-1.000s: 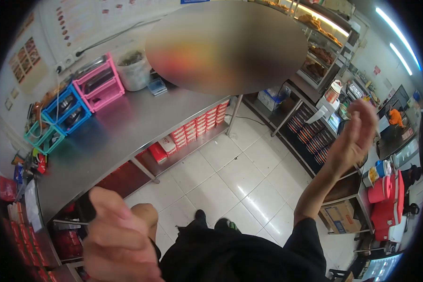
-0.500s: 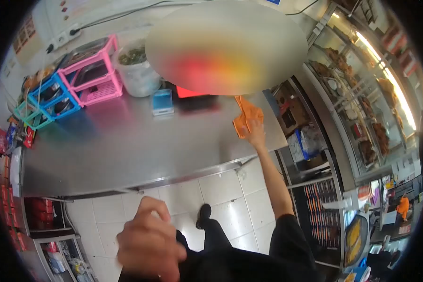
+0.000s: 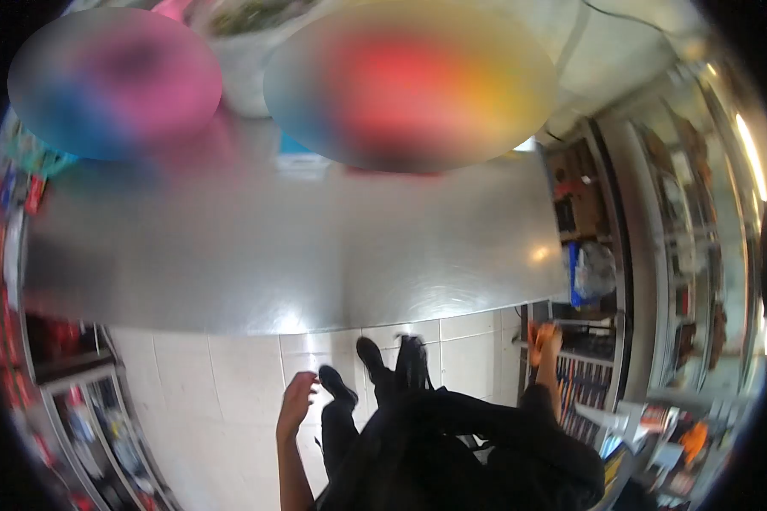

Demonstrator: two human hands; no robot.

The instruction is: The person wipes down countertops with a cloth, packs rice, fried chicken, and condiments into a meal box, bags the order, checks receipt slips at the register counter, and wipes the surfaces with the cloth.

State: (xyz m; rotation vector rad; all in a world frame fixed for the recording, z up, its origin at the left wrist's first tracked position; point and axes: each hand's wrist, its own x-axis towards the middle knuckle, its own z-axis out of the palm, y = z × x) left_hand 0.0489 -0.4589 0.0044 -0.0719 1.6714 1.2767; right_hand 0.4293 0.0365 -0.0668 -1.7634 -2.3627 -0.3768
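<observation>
My right hand [image 3: 551, 342] is off the steel counter [image 3: 230, 255], low by its right end, closed around an orange cloth [image 3: 534, 334]. Only part of the cloth shows beside the fingers. Over the tiled floor, in front of the counter's front edge, hangs my left hand [image 3: 296, 399]. Its fingers are loosely bent and apart, with nothing in them.
A glass display case [image 3: 686, 221] with a lit strip stands on the right. Next to the counter's right end is a shelf with a blue tray [image 3: 578, 274]. Shelving [image 3: 94, 417] stands at lower left. Blurred patches cover much of the counter's back.
My right hand has lifted the orange cloth off the counter and brought it down to the right. My left hand has lowered from close to the camera. The view has shifted.
</observation>
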